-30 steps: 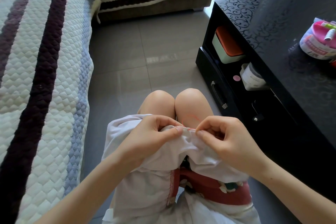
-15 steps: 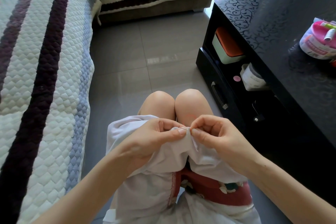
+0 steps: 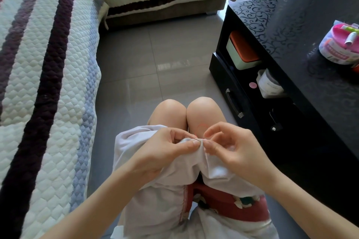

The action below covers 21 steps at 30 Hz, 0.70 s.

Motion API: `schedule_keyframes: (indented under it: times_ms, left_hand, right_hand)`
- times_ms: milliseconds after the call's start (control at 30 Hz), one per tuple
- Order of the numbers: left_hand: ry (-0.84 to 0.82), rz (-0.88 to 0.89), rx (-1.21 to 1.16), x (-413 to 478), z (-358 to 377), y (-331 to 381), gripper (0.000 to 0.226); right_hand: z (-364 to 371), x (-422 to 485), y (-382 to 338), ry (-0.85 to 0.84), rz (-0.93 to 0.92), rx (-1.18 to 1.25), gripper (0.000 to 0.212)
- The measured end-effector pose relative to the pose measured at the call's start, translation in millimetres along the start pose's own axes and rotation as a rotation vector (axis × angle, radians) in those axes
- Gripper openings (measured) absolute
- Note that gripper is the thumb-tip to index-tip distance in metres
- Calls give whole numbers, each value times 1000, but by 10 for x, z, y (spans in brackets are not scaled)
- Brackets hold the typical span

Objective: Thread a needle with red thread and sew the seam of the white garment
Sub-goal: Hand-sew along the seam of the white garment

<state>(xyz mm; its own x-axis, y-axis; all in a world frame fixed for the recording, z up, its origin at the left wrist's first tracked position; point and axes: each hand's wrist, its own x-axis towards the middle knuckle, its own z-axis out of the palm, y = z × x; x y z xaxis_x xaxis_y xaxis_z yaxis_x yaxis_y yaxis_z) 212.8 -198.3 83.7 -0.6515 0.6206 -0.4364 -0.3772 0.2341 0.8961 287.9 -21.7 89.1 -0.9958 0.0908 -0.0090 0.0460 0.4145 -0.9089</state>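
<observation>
The white garment (image 3: 155, 196) lies bunched over my lap, its seam lifted to a peak between my hands. My left hand (image 3: 161, 153) pinches the fabric just left of that peak. My right hand (image 3: 233, 149) pinches at the peak from the right, its fingers curled. A thin dark needle (image 3: 196, 139) pokes out of the fold between the two sets of fingertips. A faint loop of red thread (image 3: 202, 125) curls above it over my right knee. Whether the right fingers hold the needle's end or only cloth is hidden.
A quilted striped sofa cover (image 3: 38, 103) fills the left side. A black cabinet (image 3: 310, 64) stands close on the right, with a pink sewing kit (image 3: 340, 46) on top and boxes (image 3: 240, 54) on its open shelf. Grey tiled floor (image 3: 155, 60) lies ahead of my knees.
My hands have come closer together at the seam peak. The needle now sticks out of the fold on the left side, and the thread loop sits higher over my knee.
</observation>
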Motion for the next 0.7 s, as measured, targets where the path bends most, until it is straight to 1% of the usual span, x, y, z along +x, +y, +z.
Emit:
schedule_keyframes:
  times_ms: [67, 100, 167, 233, 367, 467, 533, 600, 633, 700]
  left_hand:
    - [27, 19, 55, -5, 17, 9, 24]
    - [14, 24, 89, -13, 28, 21, 21]
    - [-25, 37, 163, -23, 50, 46, 16]
    - [-20, 55, 197, -35, 51, 72, 13]
    - [12, 78, 170, -58, 56, 115, 11]
    - [47, 102, 119, -72, 59, 163, 15]
    - [123, 103, 197, -44, 78, 147, 12]
    - [194, 85, 319, -44, 104, 89, 14]
    - [185, 82, 331, -50, 112, 61, 14]
    - [136, 74, 327, -62, 114, 54, 14]
  right_hand:
    - [-15, -11, -8, 157, -227, -366, 12]
    - [-1, 6, -27, 203, -323, -460, 15]
    - [44, 57, -38, 218, -460, -513, 16]
    - [89, 97, -30, 204, -527, -494, 16]
    - [100, 120, -50, 156, -519, -323, 10]
    - [106, 104, -79, 92, -417, -107, 9]
    - [82, 65, -193, 67, -347, 63, 9]
    - [15, 61, -376, 65, -348, 210, 6]
    - [-31, 84, -449, 54, -335, 297, 5]
    - [-150, 158, -512, -3, -193, 516, 7]
